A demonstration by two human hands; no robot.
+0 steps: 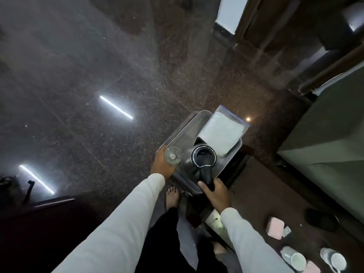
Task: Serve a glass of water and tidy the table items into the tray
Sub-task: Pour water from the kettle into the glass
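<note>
I stand over a dark speckled floor, holding a metal tray (183, 133) level in front of me. My left hand (162, 164) grips the tray's left edge beside a clear drinking glass (173, 156) that stands upright on it. A steel kettle (199, 160) with a black lid sits in the tray's middle. My right hand (216, 194) curls round its black handle (206, 176) at the tray's near edge. A clear bag of white folded material (222, 133) leans across the tray's far right corner.
A dark wooden table (275, 203) lies to my right with two pink boxes (274, 227), two white cups (295, 258) and a black object (322, 219) on it. A grey-green sofa (331, 134) stands beyond. My bare foot (172, 196) is below the tray.
</note>
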